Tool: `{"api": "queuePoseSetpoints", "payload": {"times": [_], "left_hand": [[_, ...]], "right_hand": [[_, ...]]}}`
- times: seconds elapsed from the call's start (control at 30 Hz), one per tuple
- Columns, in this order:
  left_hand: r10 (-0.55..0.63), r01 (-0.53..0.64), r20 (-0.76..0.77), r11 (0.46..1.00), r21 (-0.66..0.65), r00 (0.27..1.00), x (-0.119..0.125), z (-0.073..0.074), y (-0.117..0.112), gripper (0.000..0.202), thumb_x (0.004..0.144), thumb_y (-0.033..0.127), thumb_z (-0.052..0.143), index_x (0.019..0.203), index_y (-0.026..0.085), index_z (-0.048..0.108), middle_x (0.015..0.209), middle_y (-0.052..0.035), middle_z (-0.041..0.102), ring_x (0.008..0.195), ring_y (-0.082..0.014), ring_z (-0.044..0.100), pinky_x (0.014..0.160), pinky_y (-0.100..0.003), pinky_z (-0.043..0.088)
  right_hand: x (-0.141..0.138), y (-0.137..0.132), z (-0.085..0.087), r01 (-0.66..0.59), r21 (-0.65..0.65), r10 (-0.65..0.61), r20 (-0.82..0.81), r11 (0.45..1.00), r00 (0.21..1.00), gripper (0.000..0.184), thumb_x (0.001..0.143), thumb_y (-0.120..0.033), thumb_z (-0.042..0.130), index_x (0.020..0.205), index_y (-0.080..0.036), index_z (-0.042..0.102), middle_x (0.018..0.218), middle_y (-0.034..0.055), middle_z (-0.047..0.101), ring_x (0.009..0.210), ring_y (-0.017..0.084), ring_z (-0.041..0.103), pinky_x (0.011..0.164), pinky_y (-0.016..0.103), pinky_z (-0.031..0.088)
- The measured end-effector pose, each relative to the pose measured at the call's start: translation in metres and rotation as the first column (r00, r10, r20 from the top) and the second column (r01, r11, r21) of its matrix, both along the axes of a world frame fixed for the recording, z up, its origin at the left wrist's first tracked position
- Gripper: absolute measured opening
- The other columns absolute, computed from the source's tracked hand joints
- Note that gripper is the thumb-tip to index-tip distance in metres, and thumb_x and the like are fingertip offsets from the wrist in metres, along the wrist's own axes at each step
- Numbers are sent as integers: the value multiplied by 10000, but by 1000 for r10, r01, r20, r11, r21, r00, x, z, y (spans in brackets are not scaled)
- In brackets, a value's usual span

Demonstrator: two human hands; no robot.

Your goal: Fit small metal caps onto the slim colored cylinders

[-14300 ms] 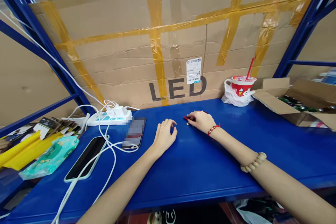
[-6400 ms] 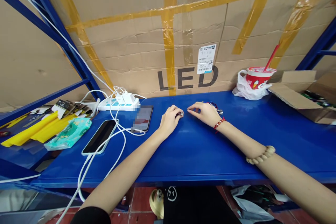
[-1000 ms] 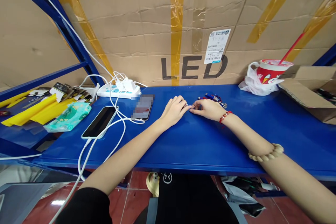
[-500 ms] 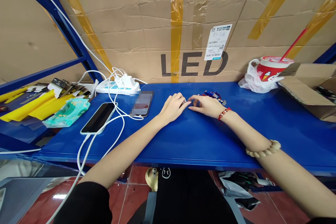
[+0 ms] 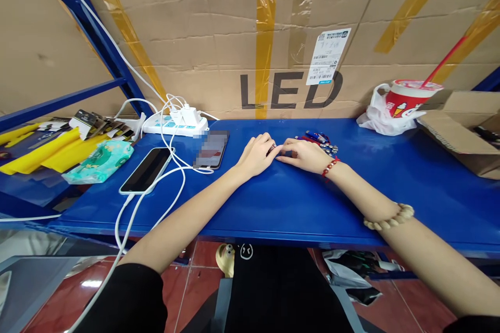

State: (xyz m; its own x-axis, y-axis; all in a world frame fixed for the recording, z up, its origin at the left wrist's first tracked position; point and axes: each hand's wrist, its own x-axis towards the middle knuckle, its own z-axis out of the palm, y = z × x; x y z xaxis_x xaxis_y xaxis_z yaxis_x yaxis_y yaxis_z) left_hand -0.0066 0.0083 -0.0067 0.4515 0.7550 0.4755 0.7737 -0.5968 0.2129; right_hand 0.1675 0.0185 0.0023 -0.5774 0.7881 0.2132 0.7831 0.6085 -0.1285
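Observation:
Over the middle of the blue tabletop point(image 5: 250, 208), my left hand point(image 5: 255, 157) is closed, with its fingers curled together and its thumb toward the right hand. A small dark and silvery bit shows by its fingertips, too small to name. My right hand point(image 5: 307, 156) is closed in a pinch, its fingertips touching the left hand's. Whatever lies between the fingers is hidden. Just behind the right hand is a small pile of blue, red and silver pieces point(image 5: 322, 139), partly covered by that hand. A red bead bracelet point(image 5: 331, 167) circles the right wrist.
To the left lie a charging phone point(image 5: 146, 171), a second phone point(image 5: 213, 150), a white power strip point(image 5: 156, 126) with loose cables, and a green tissue pack point(image 5: 102, 161). A red cup point(image 5: 408, 99) in a plastic bag and an open carton point(image 5: 461, 135) stand right. A large cardboard box point(image 5: 219, 36) backs the table.
My right hand has shifted slightly left, its fingers now meeting the left hand's. More of the silver pieces behind it shows. The camera view has moved a little.

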Motion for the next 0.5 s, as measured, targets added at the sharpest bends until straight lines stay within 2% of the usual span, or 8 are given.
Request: {"api": "queuePoseSetpoints", "payload": {"times": [0.17,0.33,0.5], "left_hand": [[-8,8,-11,1000,-13,1000,1,1,0,427,881,427,223,784,165,545,933,-39,552,847,-133,505,771,-292,357],[-7,7,-10,1000,-25,1000,1,1,-1,442,878,440,217,779,164,548,917,-36,552,852,-138,503,766,-294,354],[-3,3,5,999,-36,1000,0,1,-1,476,870,469,201,796,162,558,915,-41,552,857,-136,504,773,-291,354]], "right_hand": [[0,2,-3,-23,6,23,-21,1000,1000,249,844,-425,481,886,-239,642,933,1,590,687,107,554,542,209,353],[-5,-1,-2,54,19,-53,-41,998,998,251,841,-416,482,831,-226,646,899,0,603,709,115,561,502,207,312],[-6,-2,0,89,0,-89,-31,996,996,234,818,-414,513,840,-210,628,909,1,613,717,121,565,513,208,322]]}}
